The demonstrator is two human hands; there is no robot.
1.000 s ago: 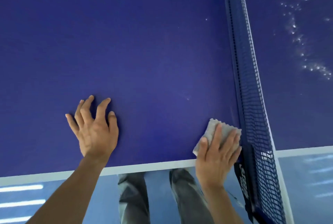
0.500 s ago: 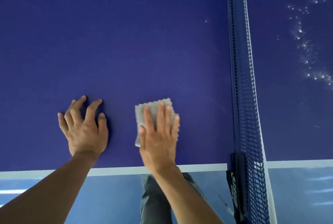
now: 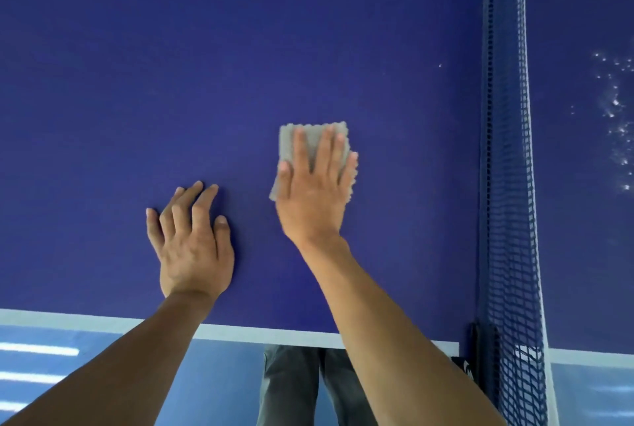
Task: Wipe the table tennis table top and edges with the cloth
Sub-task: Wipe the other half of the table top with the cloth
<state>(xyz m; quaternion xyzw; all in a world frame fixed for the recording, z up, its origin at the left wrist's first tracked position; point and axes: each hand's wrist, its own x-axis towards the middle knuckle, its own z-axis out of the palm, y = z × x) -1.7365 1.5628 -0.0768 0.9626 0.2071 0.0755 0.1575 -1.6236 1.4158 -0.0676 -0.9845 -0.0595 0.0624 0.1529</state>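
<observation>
The blue table tennis table (image 3: 171, 82) fills most of the view, with its white edge line (image 3: 240, 331) nearest me. A small grey cloth (image 3: 308, 137) lies flat on the top, mid-right. My right hand (image 3: 314, 192) presses on it with straight, spread fingers, covering its lower part. My left hand (image 3: 192, 243) rests on the bare table top to the left of the cloth, fingers slightly bent, holding nothing.
The dark blue net (image 3: 507, 185) runs away from me on the right, clamped by a black post (image 3: 482, 343) at the near edge. White specks (image 3: 617, 110) dot the table half beyond the net. My legs (image 3: 302, 388) and the blue floor show below the edge.
My right hand slid the cloth left from the net, then pushed it farther from the near edge. My left hand stayed planted on the table.
</observation>
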